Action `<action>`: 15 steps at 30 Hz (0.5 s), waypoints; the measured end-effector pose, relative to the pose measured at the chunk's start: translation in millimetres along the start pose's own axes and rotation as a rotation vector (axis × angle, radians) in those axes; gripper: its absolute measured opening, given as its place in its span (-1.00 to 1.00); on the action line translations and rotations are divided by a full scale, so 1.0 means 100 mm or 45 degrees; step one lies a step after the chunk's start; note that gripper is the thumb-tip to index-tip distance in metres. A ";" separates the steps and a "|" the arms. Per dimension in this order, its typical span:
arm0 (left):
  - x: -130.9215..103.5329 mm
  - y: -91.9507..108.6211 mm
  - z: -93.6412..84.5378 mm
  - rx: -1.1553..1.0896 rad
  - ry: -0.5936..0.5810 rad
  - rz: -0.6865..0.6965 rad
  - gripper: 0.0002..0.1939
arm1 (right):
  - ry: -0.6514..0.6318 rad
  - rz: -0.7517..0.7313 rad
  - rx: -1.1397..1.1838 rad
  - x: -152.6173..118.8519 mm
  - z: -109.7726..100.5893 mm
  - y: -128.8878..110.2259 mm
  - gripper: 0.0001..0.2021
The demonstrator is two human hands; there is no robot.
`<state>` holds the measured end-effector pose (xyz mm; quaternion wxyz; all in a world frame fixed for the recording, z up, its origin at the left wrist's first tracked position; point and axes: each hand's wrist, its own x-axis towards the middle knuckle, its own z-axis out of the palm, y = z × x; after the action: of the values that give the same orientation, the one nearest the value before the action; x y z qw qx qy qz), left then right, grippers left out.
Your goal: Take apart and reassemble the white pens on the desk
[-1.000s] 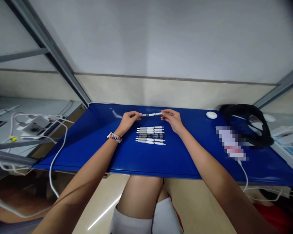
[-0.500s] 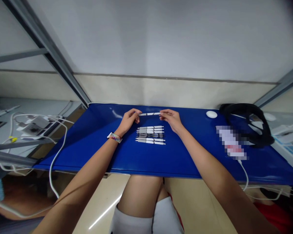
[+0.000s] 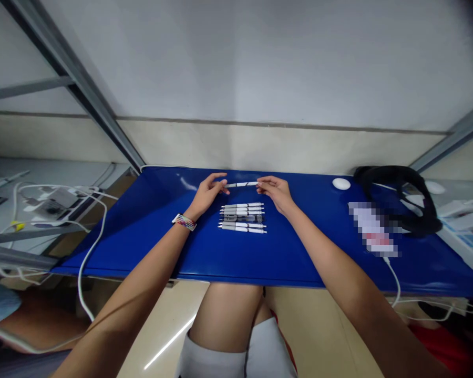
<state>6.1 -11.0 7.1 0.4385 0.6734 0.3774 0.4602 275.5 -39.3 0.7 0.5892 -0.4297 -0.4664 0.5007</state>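
A white and grey pen (image 3: pixel 242 184) is level between my two hands, beyond a row of several pens (image 3: pixel 242 211) lying side by side on the blue table (image 3: pixel 236 257). My right hand (image 3: pixel 275 191) pinches its right end between thumb and fingers. At the left end, my left hand (image 3: pixel 213 191) has its thumb by the pen's tip, with the index finger lifted away and the fingers apart. Whether the left fingertips still touch the pen is hard to tell. One pen in the row is darker than the others.
On the right lie a white oval object (image 3: pixel 341 184), a black strap-like headset (image 3: pixel 402 199) and a blurred-out phone-like item (image 3: pixel 372 230) with a white cable. Power strips and white cables (image 3: pixel 59 205) are at the left. A person's arm shows at lower left.
The fingers of my left hand have spread, the index finger lifting off near the pen's left end. My right hand keeps its pinch, and the row of pens has not moved.
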 end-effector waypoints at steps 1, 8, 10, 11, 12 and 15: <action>0.00 0.00 0.00 0.009 -0.020 0.002 -0.43 | 0.002 -0.001 -0.002 0.00 0.00 0.00 -0.62; 0.00 0.02 0.00 0.040 -0.050 -0.026 -0.53 | 0.038 -0.028 0.014 0.01 0.02 -0.01 -0.64; -0.01 0.03 0.00 0.048 -0.034 -0.039 -0.57 | 0.029 -0.019 -0.007 0.01 0.04 -0.02 -0.63; -0.01 0.03 0.00 0.046 -0.032 -0.041 -0.58 | 0.030 -0.017 -0.014 0.01 0.04 -0.02 -0.63; -0.02 0.04 0.00 0.043 -0.038 -0.040 -0.57 | 0.033 -0.016 -0.016 0.01 0.04 -0.02 -0.63; -0.03 0.06 0.00 0.024 -0.065 -0.042 -0.48 | 0.042 -0.020 -0.004 0.01 0.04 -0.03 -0.63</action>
<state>5.9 -15.8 11.7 0.4493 0.6826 0.3815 0.4321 272.0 -38.4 4.2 0.6000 -0.4354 -0.4606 0.4882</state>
